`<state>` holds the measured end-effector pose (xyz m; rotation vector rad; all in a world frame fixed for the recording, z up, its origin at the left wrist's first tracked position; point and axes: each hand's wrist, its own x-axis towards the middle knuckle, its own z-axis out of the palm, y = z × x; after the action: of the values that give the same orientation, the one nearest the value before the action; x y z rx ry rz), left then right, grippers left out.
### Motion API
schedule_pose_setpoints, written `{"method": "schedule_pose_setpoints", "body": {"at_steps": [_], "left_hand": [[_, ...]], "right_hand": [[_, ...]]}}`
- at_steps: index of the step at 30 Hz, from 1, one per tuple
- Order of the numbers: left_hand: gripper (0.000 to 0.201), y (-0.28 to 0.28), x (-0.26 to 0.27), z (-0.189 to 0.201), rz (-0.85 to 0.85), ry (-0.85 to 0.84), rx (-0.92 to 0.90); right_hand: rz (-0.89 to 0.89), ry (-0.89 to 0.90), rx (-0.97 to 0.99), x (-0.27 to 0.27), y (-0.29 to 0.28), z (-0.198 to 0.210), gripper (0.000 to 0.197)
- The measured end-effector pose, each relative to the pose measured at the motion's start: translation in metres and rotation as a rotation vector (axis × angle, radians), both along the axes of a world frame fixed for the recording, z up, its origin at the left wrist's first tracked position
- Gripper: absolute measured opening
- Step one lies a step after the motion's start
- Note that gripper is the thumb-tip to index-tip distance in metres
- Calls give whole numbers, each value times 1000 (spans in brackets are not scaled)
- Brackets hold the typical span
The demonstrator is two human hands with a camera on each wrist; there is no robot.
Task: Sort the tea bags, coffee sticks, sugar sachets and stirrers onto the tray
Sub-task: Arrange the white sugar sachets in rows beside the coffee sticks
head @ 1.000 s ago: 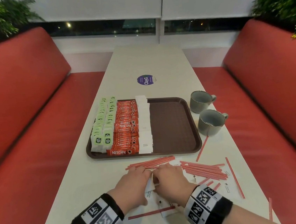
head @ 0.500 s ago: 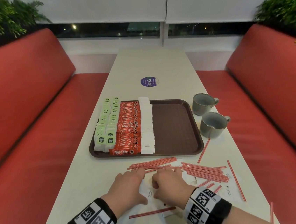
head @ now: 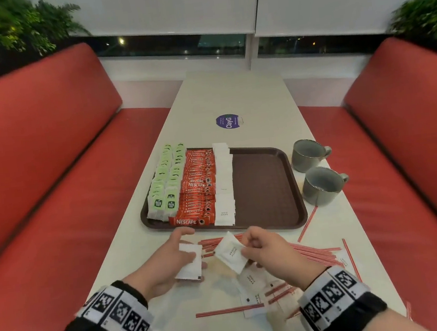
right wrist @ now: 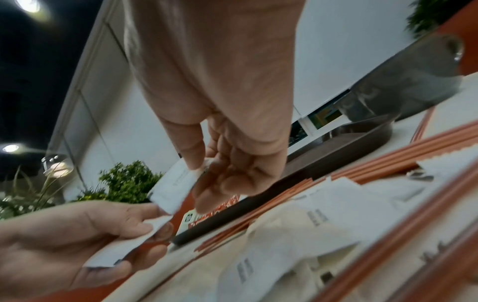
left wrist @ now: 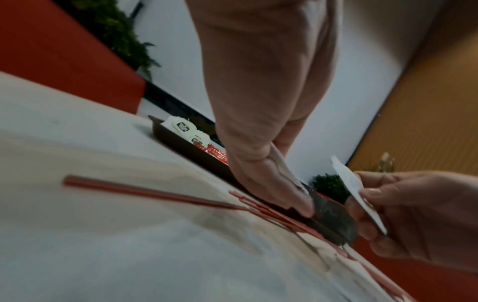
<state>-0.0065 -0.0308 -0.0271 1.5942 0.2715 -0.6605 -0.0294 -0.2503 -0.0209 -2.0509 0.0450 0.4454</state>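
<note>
The brown tray [head: 265,187] holds rows of green tea bags [head: 167,187], red coffee sticks [head: 200,191] and white sugar sachets [head: 224,181]; its right half is bare. Just in front of it, my left hand [head: 187,252] holds a white sugar sachet [head: 190,264] between thumb and fingers. My right hand [head: 247,247] pinches another sachet [head: 230,253] by its edge, tilted, a little above the table. In the right wrist view the pinched sachet [right wrist: 175,183] hangs over the left hand's sachet [right wrist: 124,247]. Loose sachets [head: 254,283] and red stirrers [head: 315,252] lie under and right of my hands.
Two grey mugs [head: 309,153] [head: 322,185] stand right of the tray. One stirrer [head: 228,310] lies near the table's front, another [head: 308,222] leans by the tray's corner. A purple sticker [head: 227,121] is farther back. Red benches [head: 53,196] flank the table.
Both hands, earlier pressed together on the sachet pile, have lifted and parted. Each now holds a white sachet above the table.
</note>
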Motion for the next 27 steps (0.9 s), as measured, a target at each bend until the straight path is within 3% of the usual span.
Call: {"method": "schedule_pose_setpoints", "body": {"at_steps": [2,5,8,10,12,17,19,21,23,27], "left_hand": [[54,-3,2,4,11,78,-122],[59,-13,3,5,-36,99,-155],[47,-26,2,5,-107,110,-184],[23,-36,1,9,-181,112,-194],[14,-42,1,11,-195,134,-228],[30,-46,5,13,-118,236,-347],[45,-46,7,13,-86,324,-457],[62,-42,10,10,-88,366,-563],[66,-36,12,9,-123,371,-632],[40,-26,10,8,-116,339,-586]], "right_hand": [[-17,34,106,1,-5,3,14],[21,21,126,3,-8,8,18],[107,-43,92,6,-3,17,24],[200,-114,-52,8,4,23,24],[286,-224,-242,11,12,30,21],[447,-390,-497,20,24,37,27],[496,-414,-520,23,28,37,27],[477,-409,-459,25,33,36,23],[403,-377,-383,26,36,36,21],[242,-398,-339,27,33,32,28]]}}
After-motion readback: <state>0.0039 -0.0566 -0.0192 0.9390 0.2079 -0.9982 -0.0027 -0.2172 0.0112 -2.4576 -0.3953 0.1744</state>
